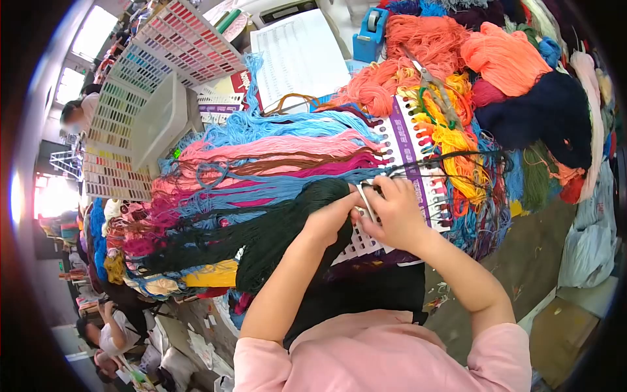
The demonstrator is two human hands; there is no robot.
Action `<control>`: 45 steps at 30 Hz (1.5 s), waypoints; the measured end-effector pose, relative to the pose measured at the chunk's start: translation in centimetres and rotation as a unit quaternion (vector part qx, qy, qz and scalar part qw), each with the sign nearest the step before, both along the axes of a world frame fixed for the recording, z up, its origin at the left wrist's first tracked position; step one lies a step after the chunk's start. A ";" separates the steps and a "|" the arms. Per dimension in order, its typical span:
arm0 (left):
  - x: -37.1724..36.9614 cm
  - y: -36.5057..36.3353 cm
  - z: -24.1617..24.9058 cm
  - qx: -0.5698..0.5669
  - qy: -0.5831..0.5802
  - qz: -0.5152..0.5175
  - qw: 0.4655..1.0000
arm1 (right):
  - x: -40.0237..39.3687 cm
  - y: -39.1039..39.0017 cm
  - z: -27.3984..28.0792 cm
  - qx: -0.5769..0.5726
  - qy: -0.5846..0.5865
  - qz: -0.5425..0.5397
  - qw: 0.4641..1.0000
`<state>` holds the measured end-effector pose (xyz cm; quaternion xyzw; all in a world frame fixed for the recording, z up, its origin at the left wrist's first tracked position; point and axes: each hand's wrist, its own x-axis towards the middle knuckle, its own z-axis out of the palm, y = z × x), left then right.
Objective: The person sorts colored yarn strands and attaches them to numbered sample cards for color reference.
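My left hand (330, 219) is closed around a thick hank of black yarn (274, 222), which spreads leftward over the other threads. Close beside it, my right hand (398, 212) has its fingers bent together at the end of the hank. A narrow pale piece (366, 201) shows between the two hands; I cannot tell what it is. Under the hands lies a white and purple card (408, 144) with holes along its edges, strung with threads. Blue threads (281, 186), pink threads (274, 150) and light blue threads (294, 127) run to its left.
Orange yarn (424, 39), a navy hank (542, 121) and yellow yarn (464, 144) pile up at right. Scissors (421, 68) lie on yarn. Behind are a blue tape dispenser (370, 39), a printed sheet (300, 59), a colour chart (124, 98) and a plastic tray (160, 117). People sit at far left.
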<state>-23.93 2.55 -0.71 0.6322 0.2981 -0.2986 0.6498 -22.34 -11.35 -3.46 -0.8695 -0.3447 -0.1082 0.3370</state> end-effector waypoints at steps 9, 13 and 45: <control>-0.2 0.4 -2.4 -0.073 -0.130 0.072 0.986 | 1.3 -0.2 -0.2 0.100 0.125 -0.013 0.987; -2.0 4.0 -2.0 -0.509 -0.023 0.208 0.835 | 1.4 -0.3 -0.6 0.127 0.151 -0.009 0.980; -14.2 3.5 4.5 -0.287 -0.192 0.239 0.907 | -7.7 3.1 3.6 0.195 0.321 0.106 0.921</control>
